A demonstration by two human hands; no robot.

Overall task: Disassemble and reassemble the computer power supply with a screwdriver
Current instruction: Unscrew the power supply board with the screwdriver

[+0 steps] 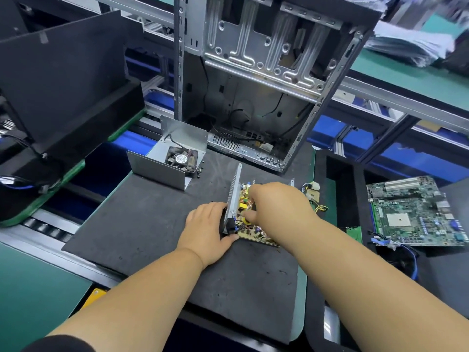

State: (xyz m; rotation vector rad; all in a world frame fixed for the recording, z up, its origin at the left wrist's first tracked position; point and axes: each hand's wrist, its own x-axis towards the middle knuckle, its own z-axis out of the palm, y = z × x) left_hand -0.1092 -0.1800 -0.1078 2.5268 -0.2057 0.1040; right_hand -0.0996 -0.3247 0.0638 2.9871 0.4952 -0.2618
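Both our bare forearms reach forward. Our left hand (208, 228) lies palm down, fingers curled over the far side, thumb stretched out low. Our right hand (276, 208) arches downward, its fingertips (247, 215) seemingly pinching, though we can't be sure.

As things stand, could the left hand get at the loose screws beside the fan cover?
Probably yes. The left hand holds the supply's side, and only bare mat lies between it and the screws; it must let go first.

An open computer case (256, 80) stands at top centre on a black mat (157, 224). A motherboard (416, 212) lies at right. Stacked papers (411, 44) fill the upper right corner.
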